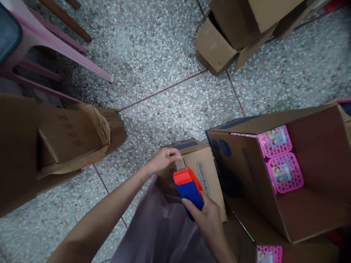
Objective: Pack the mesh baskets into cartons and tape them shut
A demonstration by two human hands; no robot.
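Seen from above, a person stands over a speckled stone floor (153, 54) crowded with cardboard boxes. The right hand (210, 221) has a closed grip around the blue handle of a tape dispenser (188, 187) with a red top, holding it against the upper edge of a small carton (204, 171) that stands on the floor just in front of the person. The left hand (166, 159) rests on the top of the same carton, its grip pinched shut on what seems to be the tape end (180, 165) pulled from the dispenser, though the strip is small and hard to make out. A fold of grey cloth (161, 230) hangs between the forearms, covering the carton's near side. Just right of the carton, a large open box (246, 164) lies on its side, with pink baskets (281, 160) stacked against its back wall. A worn, flattened box (74, 138) sits to the left, near the legs of a pink chair (60, 44), and more boxes (230, 36) stand well apart at the top.
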